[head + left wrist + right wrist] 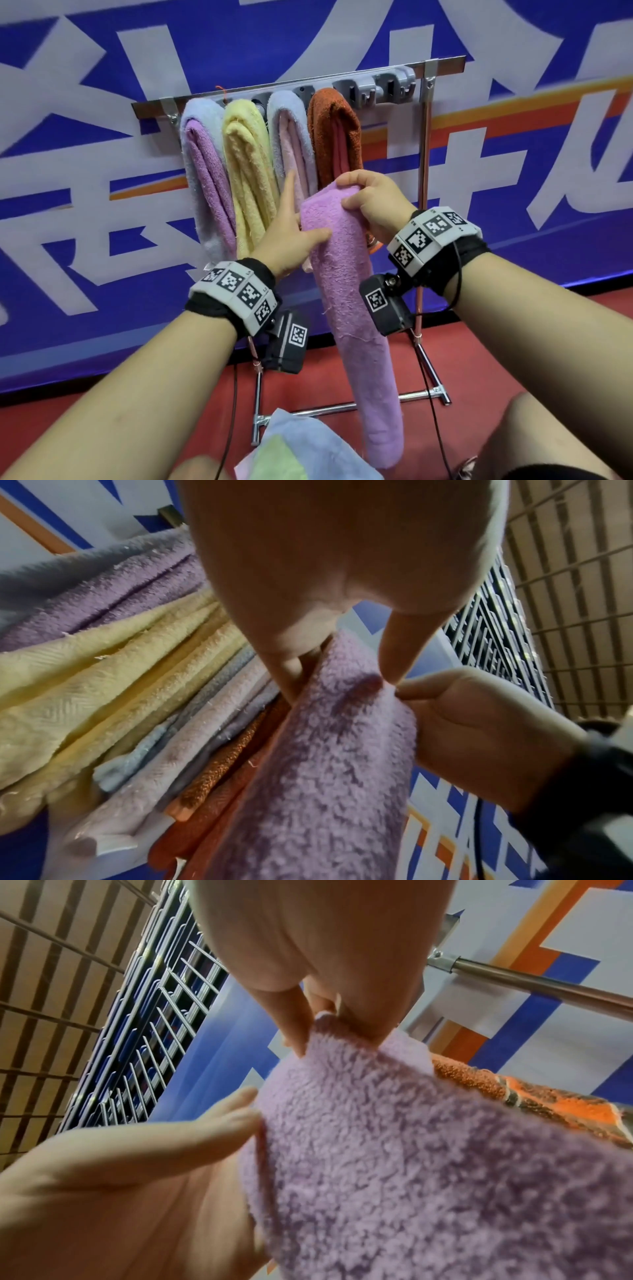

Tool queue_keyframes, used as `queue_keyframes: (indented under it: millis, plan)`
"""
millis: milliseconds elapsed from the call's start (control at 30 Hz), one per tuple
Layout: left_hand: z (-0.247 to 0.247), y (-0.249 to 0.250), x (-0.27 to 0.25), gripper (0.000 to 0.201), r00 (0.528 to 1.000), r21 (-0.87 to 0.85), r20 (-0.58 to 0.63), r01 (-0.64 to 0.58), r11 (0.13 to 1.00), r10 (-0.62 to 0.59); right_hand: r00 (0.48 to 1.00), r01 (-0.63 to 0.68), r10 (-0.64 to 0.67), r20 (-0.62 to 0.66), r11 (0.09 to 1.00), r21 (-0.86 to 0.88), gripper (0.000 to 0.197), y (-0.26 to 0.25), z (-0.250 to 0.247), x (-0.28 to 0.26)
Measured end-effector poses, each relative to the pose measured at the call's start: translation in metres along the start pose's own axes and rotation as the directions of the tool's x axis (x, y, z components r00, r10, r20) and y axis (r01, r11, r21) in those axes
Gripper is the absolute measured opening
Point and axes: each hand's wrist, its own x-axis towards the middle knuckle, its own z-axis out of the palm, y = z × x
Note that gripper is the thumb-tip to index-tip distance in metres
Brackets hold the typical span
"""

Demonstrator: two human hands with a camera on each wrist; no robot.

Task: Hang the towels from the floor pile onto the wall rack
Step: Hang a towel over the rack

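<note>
Slippage if you slacken: lilac terry towel (pixel 346 274) below steel wall rack (pixel 445 66), right hand (pixel 373 202) gripping top, left hand (pixel 291 236) pinching edge.

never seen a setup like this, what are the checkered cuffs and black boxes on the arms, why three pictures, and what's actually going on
There is no machine here: a person works with bare hands. Each wrist wears a cuff with black-and-white markers, and the black box under it is most likely a small camera. The wide picture comes from a camera on the head. The two close-ups look along the left and right hands.

The right hand grips the top of a lilac towel, and the left hand pinches its side edge. Behind it, four hung towels already drape over the rack. More towels lie in a pile on the red floor.
</note>
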Motion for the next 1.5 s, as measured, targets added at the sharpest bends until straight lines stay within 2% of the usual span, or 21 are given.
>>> queue_keyframes:
  millis: [100, 200, 267, 367, 467, 533, 633, 700, 800, 900, 1067, 1167, 1267, 1400, 1500]
  plan:
    - [0.012, 0.012, -0.01, 0.088, 0.99, 0.179, -0.001, -0.141, 0.974, 0.144, 1.0, -0.021, 0.022, -0.016, 0.999, 0.041, 0.041, -0.002, -0.006, 0.004]
    - [0.016, 0.013, -0.01, 0.048, 0.969, 0.223, -0.029, -0.234, 0.946, 0.247, 0.999, -0.03, 0.033, -0.04, 0.996, 0.084, 0.04, -0.004, -0.012, 0.008]
    - [0.017, 0.012, -0.006, 0.029, 0.976, 0.247, -0.023, -0.206, 0.947, 0.218, 0.997, -0.03, 0.036, -0.067, 0.996, 0.085, 0.04, -0.003, -0.014, 0.011]
    - [0.015, 0.014, 0.0, 0.024, 0.984, 0.214, -0.067, -0.146, 0.966, 0.164, 0.996, -0.036, 0.045, -0.077, 0.992, 0.119, 0.04, -0.003, -0.015, 0.013]
    - [0.01, 0.014, 0.006, 0.024, 0.976, 0.143, -0.173, -0.106, 0.984, 0.13, 0.999, -0.044, 0.046, -0.006, 0.976, 0.215, 0.037, -0.008, -0.014, 0.008]
    - [0.005, 0.015, 0.011, 0.025, 0.973, 0.063, -0.213, -0.079, 0.995, 0.091, 0.992, -0.084, 0.056, 0.114, 0.962, 0.259, 0.036, -0.008, -0.016, 0.003]
    - [-0.002, 0.018, 0.017, 0.027, 0.968, -0.032, -0.246, -0.054, 0.998, 0.045, 0.937, -0.175, 0.078, 0.339, 0.948, 0.265, 0.032, -0.003, -0.02, -0.005]
    - [-0.007, 0.019, 0.021, 0.03, 0.966, -0.071, -0.259, -0.04, 0.997, 0.02, 0.905, -0.2, 0.095, 0.415, 0.955, 0.219, 0.029, 0.005, -0.02, -0.007]
    - [-0.012, 0.024, 0.025, 0.037, 0.965, -0.123, -0.261, -0.025, 0.992, -0.008, 0.894, -0.201, 0.153, 0.422, 0.977, 0.071, 0.028, 0.02, -0.015, -0.005]
    - [-0.015, 0.027, 0.027, 0.044, 0.966, -0.162, -0.255, -0.01, 0.987, -0.032, 0.887, -0.145, 0.166, 0.432, 0.986, -0.081, 0.023, 0.027, -0.008, -0.012]
    - [-0.019, 0.028, 0.028, 0.048, 0.952, -0.104, -0.305, -0.007, 0.995, -0.025, 0.932, -0.018, 0.083, 0.352, 0.983, -0.185, 0.037, 0.031, -0.002, -0.02]
    - [-0.02, 0.024, 0.025, 0.055, 0.955, -0.096, -0.297, -0.009, 0.995, -0.02, 0.958, -0.034, 0.08, 0.277, 0.985, -0.169, 0.041, 0.032, -0.001, -0.015]
    - [-0.016, 0.022, 0.018, 0.08, 0.979, -0.111, -0.203, 0.006, 0.994, -0.029, 0.976, -0.044, 0.07, 0.205, 0.991, -0.13, 0.045, 0.026, -0.001, -0.014]
    - [-0.008, 0.01, 0.009, 0.087, 0.99, -0.152, -0.081, 0.104, 0.983, -0.118, 0.981, -0.078, 0.07, 0.179, 0.996, 0.041, 0.04, 0.013, -0.005, -0.015]
    - [-0.002, -0.002, 0.004, 0.09, 0.989, -0.134, -0.049, 0.133, 0.982, -0.141, 0.984, -0.066, 0.054, 0.169, 0.996, 0.068, 0.044, 0.01, -0.009, -0.01]
